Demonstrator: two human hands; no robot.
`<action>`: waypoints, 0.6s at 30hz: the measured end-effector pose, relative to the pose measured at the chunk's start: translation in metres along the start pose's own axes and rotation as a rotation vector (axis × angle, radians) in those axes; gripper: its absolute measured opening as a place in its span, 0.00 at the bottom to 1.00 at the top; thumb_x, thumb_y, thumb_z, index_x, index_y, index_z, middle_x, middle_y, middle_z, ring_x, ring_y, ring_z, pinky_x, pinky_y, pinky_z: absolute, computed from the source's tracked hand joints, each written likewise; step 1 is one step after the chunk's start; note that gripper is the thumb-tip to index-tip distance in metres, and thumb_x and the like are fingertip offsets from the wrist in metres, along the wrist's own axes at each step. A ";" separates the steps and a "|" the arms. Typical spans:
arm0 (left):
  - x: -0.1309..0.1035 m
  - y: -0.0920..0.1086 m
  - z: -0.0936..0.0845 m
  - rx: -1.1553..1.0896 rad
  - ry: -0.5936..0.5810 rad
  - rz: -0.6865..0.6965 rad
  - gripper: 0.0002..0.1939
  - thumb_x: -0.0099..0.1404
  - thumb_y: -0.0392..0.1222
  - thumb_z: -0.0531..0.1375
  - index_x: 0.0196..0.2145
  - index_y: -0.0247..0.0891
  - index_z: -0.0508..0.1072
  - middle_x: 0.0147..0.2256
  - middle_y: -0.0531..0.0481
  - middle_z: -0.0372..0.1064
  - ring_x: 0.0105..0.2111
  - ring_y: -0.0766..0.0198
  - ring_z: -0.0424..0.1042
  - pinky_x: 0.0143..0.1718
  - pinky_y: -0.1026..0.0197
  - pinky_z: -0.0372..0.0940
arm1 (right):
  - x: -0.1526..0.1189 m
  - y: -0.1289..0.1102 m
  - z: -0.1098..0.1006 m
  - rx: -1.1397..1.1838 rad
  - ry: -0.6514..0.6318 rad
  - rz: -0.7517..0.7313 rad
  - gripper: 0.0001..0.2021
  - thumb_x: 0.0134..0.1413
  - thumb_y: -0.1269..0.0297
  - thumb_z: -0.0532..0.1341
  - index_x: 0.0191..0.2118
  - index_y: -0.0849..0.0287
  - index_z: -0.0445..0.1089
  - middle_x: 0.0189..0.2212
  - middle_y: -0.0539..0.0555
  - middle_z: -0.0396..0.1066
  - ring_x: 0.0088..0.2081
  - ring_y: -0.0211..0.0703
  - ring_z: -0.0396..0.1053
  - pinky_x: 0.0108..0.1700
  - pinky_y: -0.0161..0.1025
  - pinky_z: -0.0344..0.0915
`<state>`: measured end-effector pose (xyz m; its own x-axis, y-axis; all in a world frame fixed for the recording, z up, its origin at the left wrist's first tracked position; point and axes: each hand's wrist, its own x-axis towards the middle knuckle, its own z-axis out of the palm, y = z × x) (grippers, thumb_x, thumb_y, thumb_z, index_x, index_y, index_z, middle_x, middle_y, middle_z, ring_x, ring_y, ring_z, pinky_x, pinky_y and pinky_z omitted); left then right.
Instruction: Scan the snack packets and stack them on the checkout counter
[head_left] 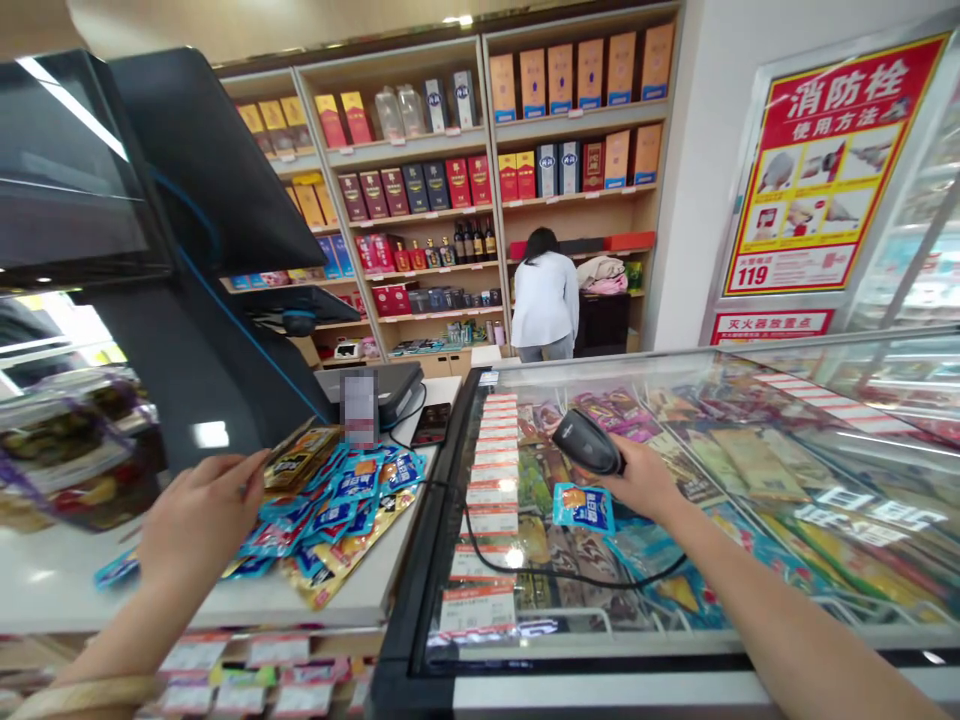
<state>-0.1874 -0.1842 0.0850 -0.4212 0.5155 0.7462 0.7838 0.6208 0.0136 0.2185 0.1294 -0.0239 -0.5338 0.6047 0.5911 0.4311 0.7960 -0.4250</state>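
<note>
My right hand (646, 478) is wrapped round a black barcode scanner (589, 442), held over the glass-topped freezer (540, 640). Its black cord (555, 573) loops across the glass. Just below the scanner, a small blue snack packet (583, 508) lies on the glass. At the left, my left hand (199, 520) pinches the edge of a gold-and-black snack packet (300, 462). Beneath that is a heap of small blue snack packets (330, 515) on the white counter (45, 570), with a larger gold packet (330, 570) partly under them.
A dark checkout screen on its stand (217, 160) rises at the left, beside clear jars (67, 440). A phone (432, 424) lies on the counter's far end. Ice cream packs fill the freezer. Farther back, a person (546, 295) bends before shelves of boxed bottles (446, 185).
</note>
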 end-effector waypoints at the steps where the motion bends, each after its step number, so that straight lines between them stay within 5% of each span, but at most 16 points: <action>1: 0.004 0.003 0.002 0.093 -0.048 0.032 0.23 0.64 0.48 0.45 0.39 0.41 0.78 0.39 0.46 0.74 0.33 0.59 0.67 0.40 0.58 0.63 | 0.000 0.000 0.000 -0.003 0.000 -0.001 0.19 0.46 0.57 0.64 0.46 0.57 0.72 0.36 0.57 0.77 0.36 0.52 0.75 0.36 0.41 0.67; 5: 0.015 0.015 0.009 0.284 -0.243 0.089 0.23 0.63 0.43 0.46 0.44 0.37 0.78 0.43 0.40 0.73 0.36 0.55 0.68 0.38 0.56 0.64 | 0.000 0.000 0.001 -0.021 -0.002 0.005 0.20 0.45 0.57 0.64 0.46 0.57 0.72 0.36 0.57 0.77 0.36 0.53 0.75 0.37 0.42 0.67; 12: 0.022 0.031 0.007 0.210 -0.419 -0.052 0.29 0.67 0.54 0.43 0.48 0.37 0.76 0.50 0.36 0.69 0.47 0.43 0.67 0.47 0.42 0.63 | 0.001 0.004 0.001 0.001 0.046 -0.011 0.16 0.47 0.59 0.61 0.43 0.57 0.72 0.35 0.57 0.77 0.35 0.51 0.75 0.36 0.40 0.66; 15: 0.022 0.038 0.003 0.196 -0.415 -0.105 0.31 0.66 0.57 0.43 0.52 0.36 0.73 0.53 0.34 0.66 0.49 0.40 0.65 0.49 0.40 0.62 | 0.001 0.004 0.000 0.011 0.051 -0.009 0.15 0.47 0.59 0.60 0.42 0.57 0.72 0.33 0.57 0.76 0.34 0.51 0.74 0.35 0.40 0.65; 18: 0.017 0.048 0.002 0.200 -0.263 -0.086 0.32 0.67 0.57 0.42 0.55 0.34 0.70 0.52 0.32 0.65 0.48 0.41 0.65 0.46 0.40 0.63 | 0.003 0.001 -0.003 0.014 0.085 -0.009 0.15 0.48 0.60 0.60 0.42 0.57 0.71 0.32 0.56 0.76 0.34 0.49 0.74 0.35 0.38 0.65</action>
<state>-0.1583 -0.1444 0.0969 -0.6059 0.5747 0.5501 0.6462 0.7589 -0.0810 0.2198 0.1320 -0.0209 -0.4733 0.5935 0.6509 0.4159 0.8020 -0.4288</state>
